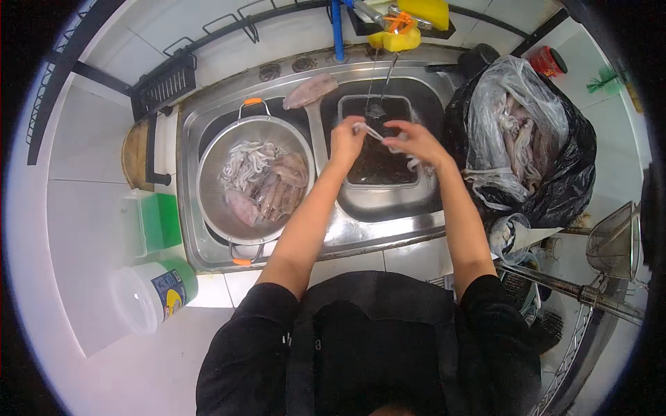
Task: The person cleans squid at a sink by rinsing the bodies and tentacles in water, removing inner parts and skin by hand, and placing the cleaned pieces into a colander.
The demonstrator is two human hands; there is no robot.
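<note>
Over the right sink basin, my left hand [346,143] pinches one end of some pale squid tentacles [373,131]. My right hand [418,143] is closed on their other side, and a few strands hang below its fingers. Beneath both hands is a clear rectangular tub [378,184] of dark-looking water, with thin streams falling into it from above. A squid body [310,91] lies on the divider between the basins. In the left basin stands a steel pot [210,182] with orange-covered handles, holding squid tentacles [248,161] and squid bodies [280,191].
At right, a black bag with a clear plastic liner [485,118] holds more squid. A wire strainer [616,240] and a metal rail [562,286] are at lower right. A green container [160,220] and a white-lidded tub [149,298] stand left. Yellow gloves [401,39] hang above the tap.
</note>
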